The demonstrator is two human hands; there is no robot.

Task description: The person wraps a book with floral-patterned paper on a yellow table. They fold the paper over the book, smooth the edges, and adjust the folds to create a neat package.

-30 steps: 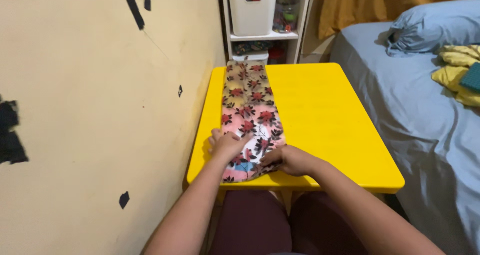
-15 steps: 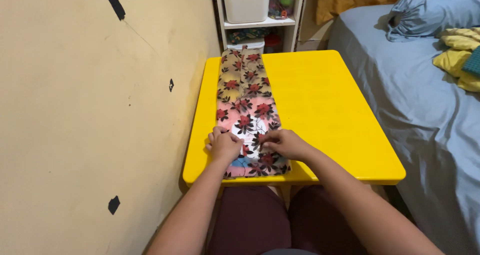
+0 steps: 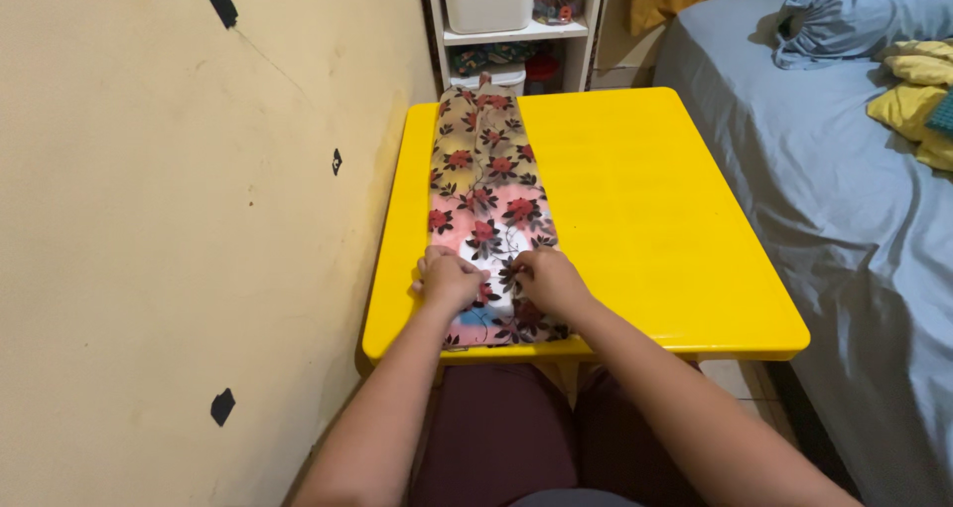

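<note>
- Floral cloth (image 3: 486, 194): already folded into a long narrow strip, lying flat along the left part of the yellow tabletop (image 3: 645, 219), running from the near edge to the far edge.
- Far end of the strip sits at the tabletop's back edge, just short of the white shelf unit (image 3: 516, 30).
- Left hand (image 3: 449, 279) and right hand (image 3: 546, 281): side by side, near touching, both pressed down on the near end of the cloth, fingers curled and pinching the fabric.
- Judgement: lengthwise folding looks done, edges roughly straight; crosswise fold or roll from the near end looks only just begun, as no turned-over layer is visible yet.
- Left to do, by the look of it: most of the strip's length is still laid out flat.
- Rest of the tabletop to the right carries nothing; bed (image 3: 854, 219) with blue sheet alongside, not involved.
</note>
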